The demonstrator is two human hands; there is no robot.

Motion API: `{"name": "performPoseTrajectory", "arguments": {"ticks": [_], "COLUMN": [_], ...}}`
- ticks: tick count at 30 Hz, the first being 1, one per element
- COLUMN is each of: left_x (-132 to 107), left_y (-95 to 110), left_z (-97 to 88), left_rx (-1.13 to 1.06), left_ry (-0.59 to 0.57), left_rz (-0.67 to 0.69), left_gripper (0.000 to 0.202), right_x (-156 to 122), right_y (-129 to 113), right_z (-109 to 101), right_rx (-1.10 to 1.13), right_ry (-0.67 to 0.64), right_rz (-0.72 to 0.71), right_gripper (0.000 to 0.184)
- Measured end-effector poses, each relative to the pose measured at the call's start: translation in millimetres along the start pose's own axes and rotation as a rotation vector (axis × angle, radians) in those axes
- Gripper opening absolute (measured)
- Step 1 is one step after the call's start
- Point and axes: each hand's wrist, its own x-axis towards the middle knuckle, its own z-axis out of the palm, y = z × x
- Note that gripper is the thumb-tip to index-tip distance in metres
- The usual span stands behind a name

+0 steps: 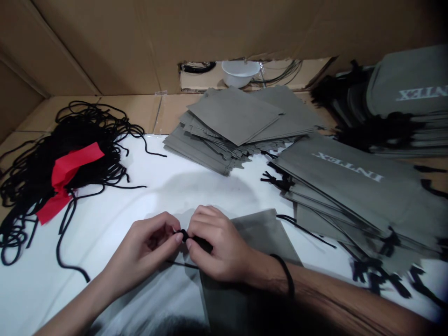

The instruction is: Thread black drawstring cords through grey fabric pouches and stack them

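Black cord knot [183,235] sits between the fingertips of both hands, just at the upper edge of a grey fabric drawstring bag [261,233]. L hand [140,249] is curled, with thumb and index pinching the knot from its side. R hand [219,245] is curled too and pinches from the other side, so both hands are grasping, neither is released (the hands themselves hide the exact contact). Step in hand looks like working a knot into the cord end. I cannot tell if it is tight yet, so by my judgement it wants a firm check.

Thin cord tail [182,264] runs out just below the fingers, and the bag lies under R hand on a white sheet [168,196]. Left of the fingers is a tangled bundle of black cords [70,163] w/ a red strip [66,177] across it. Far ahead of the fingers is a pile of grey fabric pieces [234,116], w/ a white bowl [241,72] behind. Right of the fingers is a stack of grey bags printed INTEX [350,172], cords knotted. Black band [287,275] is on R wrist.
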Motion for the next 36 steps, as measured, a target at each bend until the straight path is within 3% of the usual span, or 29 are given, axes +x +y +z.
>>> {"name": "performPoseTrajectory", "arguments": {"ticks": [12, 18, 28, 32, 36], "left_x": [-0.2, -1.5, 0.5, 1.4, 1.2], "left_y": [-0.6, -1.6, -3.0, -4.4, -4.2], "left_z": [-0.3, -6.2, -2.8, -1.4, -1.3], "left_rx": [-0.242, -0.124, 0.327, 0.311, 0.154], "left_ry": [0.041, 0.026, -0.076, -0.098, -0.111], "left_rz": [-0.143, -0.083, 0.097, 0.109, 0.069], "left_gripper": [0.029, 0.027, 0.023, 0.032, 0.040], "right_x": [-0.4, -0.3, -1.1, -1.5, -1.9], "right_y": [1.2, 1.3, 0.3, -0.4, 1.3], "right_z": [0.5, 0.4, 0.0, 1.7, 4.4], "right_rx": [-0.013, -0.004, -0.064, -0.091, -0.084], "right_ry": [0.010, 0.010, -0.032, -0.026, -0.002], "right_rz": [-0.014, -0.010, -0.053, -0.064, -0.064], "right_gripper": [0.012, 0.014, 0.013, 0.013, 0.015]}}
